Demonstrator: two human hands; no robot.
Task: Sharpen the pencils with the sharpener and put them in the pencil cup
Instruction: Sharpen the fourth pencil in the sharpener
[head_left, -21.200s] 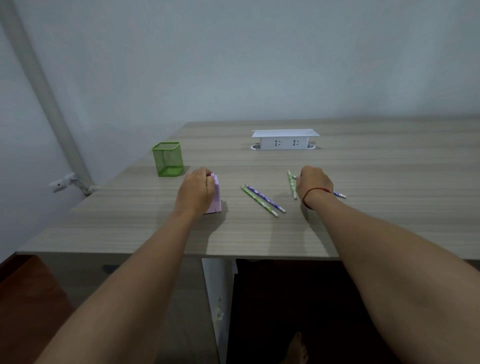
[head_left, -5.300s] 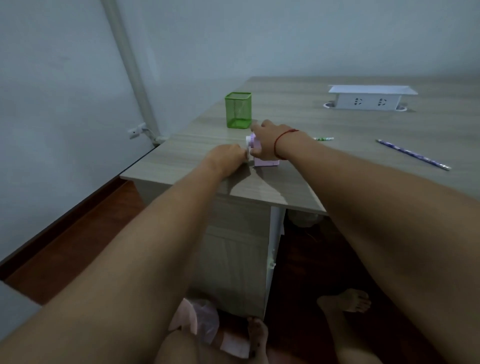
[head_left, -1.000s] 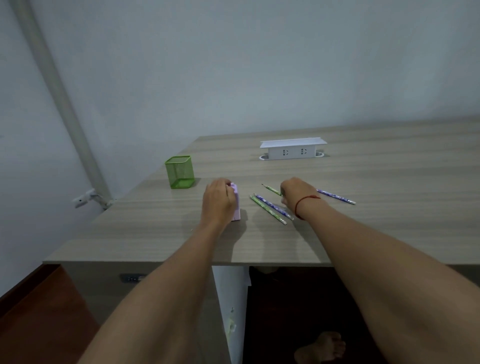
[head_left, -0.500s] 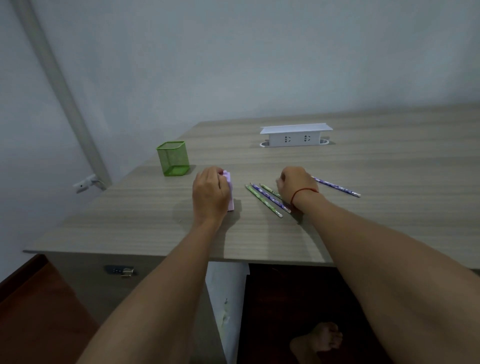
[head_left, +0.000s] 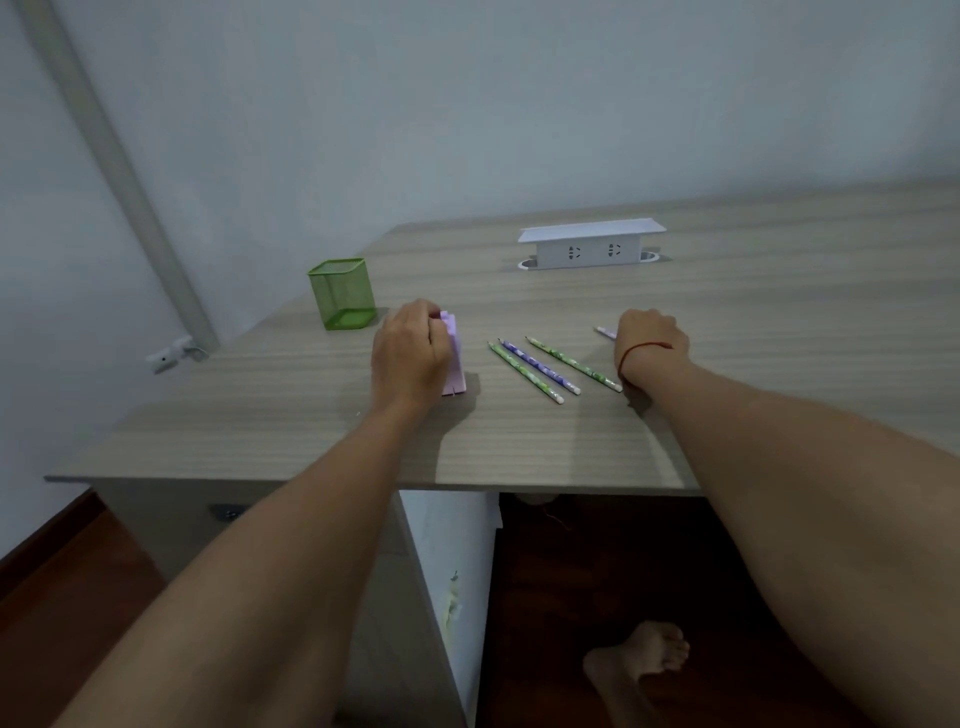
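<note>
- Pencils (head_left: 540, 370): three lie side by side on the counter (head_left: 519, 441), toward its front edge. The green one that our right hand (head_left: 649, 338) held a second ago is now among them.
- That hand has shifted onto the fourth pencil (head_left: 605, 331), fingers curled over it; we cannot tell if it grips.
- Our left hand (head_left: 410, 353) grips the sharpener (head_left: 454, 358), beside the pencil cup (head_left: 343, 293) near the left edge.

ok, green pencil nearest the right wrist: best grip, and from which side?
Mid-shaft, pinched from above. The green pencil lies flat on the table with bare wood both sides; its far end is the point, its near end is by the right hand.
</note>
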